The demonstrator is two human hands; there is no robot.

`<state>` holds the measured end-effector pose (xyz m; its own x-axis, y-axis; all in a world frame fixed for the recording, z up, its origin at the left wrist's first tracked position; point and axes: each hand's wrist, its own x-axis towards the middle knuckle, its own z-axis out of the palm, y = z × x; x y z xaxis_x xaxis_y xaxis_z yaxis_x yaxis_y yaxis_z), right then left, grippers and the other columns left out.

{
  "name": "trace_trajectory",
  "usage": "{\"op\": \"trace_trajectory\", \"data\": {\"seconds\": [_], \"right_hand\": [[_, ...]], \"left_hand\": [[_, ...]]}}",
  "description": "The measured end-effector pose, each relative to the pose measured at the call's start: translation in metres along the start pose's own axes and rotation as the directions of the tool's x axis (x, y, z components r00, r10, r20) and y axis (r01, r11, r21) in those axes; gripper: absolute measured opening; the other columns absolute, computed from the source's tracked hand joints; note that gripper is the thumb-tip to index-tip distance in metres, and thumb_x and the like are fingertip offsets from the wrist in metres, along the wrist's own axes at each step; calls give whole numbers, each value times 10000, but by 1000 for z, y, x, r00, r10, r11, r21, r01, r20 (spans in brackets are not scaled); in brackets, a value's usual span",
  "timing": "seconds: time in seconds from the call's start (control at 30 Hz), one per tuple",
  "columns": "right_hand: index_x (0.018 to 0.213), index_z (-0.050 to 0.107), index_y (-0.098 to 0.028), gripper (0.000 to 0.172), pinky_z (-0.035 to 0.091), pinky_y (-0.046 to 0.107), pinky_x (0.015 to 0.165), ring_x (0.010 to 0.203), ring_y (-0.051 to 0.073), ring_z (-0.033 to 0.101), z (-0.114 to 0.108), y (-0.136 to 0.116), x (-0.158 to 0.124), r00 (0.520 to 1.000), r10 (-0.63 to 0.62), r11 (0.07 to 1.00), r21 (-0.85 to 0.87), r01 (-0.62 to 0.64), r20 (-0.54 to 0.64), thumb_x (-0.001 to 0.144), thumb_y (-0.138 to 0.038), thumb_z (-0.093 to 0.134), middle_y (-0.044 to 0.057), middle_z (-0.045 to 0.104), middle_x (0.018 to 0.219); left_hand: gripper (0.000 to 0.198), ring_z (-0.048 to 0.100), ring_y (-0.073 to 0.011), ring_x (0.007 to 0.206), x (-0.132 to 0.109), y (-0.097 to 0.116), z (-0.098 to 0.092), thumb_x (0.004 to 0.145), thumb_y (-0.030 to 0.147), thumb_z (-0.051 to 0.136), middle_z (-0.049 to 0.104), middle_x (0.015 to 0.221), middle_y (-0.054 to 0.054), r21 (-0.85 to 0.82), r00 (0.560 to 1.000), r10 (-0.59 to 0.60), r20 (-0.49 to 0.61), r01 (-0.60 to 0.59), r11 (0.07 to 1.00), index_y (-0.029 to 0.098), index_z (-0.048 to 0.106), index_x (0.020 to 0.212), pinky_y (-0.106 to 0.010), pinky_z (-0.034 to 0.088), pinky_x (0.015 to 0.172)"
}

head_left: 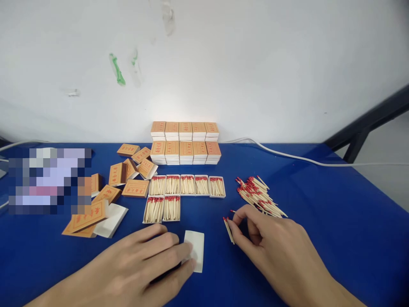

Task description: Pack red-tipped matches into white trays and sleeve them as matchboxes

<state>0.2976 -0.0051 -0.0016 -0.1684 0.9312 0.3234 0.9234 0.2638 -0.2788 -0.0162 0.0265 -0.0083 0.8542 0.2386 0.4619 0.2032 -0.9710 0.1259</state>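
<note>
My left hand [140, 260] lies to the left of a bare white matchbox tray [198, 245], its thumb and index finger holding the tray's left side. To the right, my right hand [275, 238] is closed in a pinch. A few red-headed matches [230, 233] show at its thumb and index fingertips. Just behind that hand is a loose heap of matches [255, 192], partly hidden by the knuckles. Several trays filled with matches [172, 209] stand in two rows beyond my left hand, red heads pointing away from me.
Orange-topped matchboxes [185, 147] are stacked in two rows by the white wall. Several loose matchbox sleeves [136, 187] lie scattered at left, with a white tray piece [112, 219] among them. A blurred object [51, 179] is at far left. A white cable [287, 155] crosses the blue table [351, 213].
</note>
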Motion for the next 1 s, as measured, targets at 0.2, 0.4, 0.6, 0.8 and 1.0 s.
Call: {"op": "trace_trajectory", "data": {"seconds": [0.2, 0.4, 0.6, 0.8, 1.0], "right_hand": [[829, 659, -276, 381, 349, 278, 426, 344, 124, 506, -2, -3, 1, 999, 31, 997, 69, -33, 22, 1173, -413, 570, -109, 505, 490], [868, 693, -278, 426, 368, 287, 424, 347, 125, 508, -10, 3, 3, 998, 45, 998, 46, -43, -33, 1193, -503, 536, -103, 504, 497], [936, 704, -283, 429, 331, 299, 405, 345, 142, 552, -7, 13, 2, 998, 13, 998, -68, -16, -56, 1205, -535, 484, -109, 513, 499], [817, 686, -294, 427, 349, 284, 398, 359, 137, 553, -9, 8, 3, 1000, 9, 1000, -11, -9, 11, 1171, -494, 552, -101, 511, 493], [789, 702, -293, 412, 341, 287, 416, 354, 134, 517, -6, 4, 3, 993, 84, 991, 96, -92, 81, 1145, -472, 596, -97, 494, 484]], "left_hand": [[414, 756, -282, 1121, -2, 1, 0, 1180, 121, 449, 817, 1377, -136, 4, 1000, 6, 21, -6, 1000, 135, 805, 1391, -464, 624, 1089], [368, 759, -268, 1134, -3, 1, 1, 1169, 137, 501, 831, 1354, -130, 16, 1000, 2, -7, -2, 1000, 141, 810, 1369, -456, 632, 1130], [360, 763, -279, 1133, -3, 1, 2, 1151, 124, 516, 828, 1362, -132, 0, 1000, -2, -20, 2, 1000, 141, 814, 1354, -460, 635, 1117], [399, 750, -266, 1123, -2, 1, 0, 1184, 143, 460, 831, 1368, -107, 14, 1000, 0, 7, -1, 1000, 156, 821, 1355, -441, 629, 1114], [360, 765, -264, 1117, -3, 0, -1, 1156, 150, 526, 820, 1375, -130, 32, 1000, 11, 21, -11, 999, 146, 806, 1382, -440, 634, 1136]]}}
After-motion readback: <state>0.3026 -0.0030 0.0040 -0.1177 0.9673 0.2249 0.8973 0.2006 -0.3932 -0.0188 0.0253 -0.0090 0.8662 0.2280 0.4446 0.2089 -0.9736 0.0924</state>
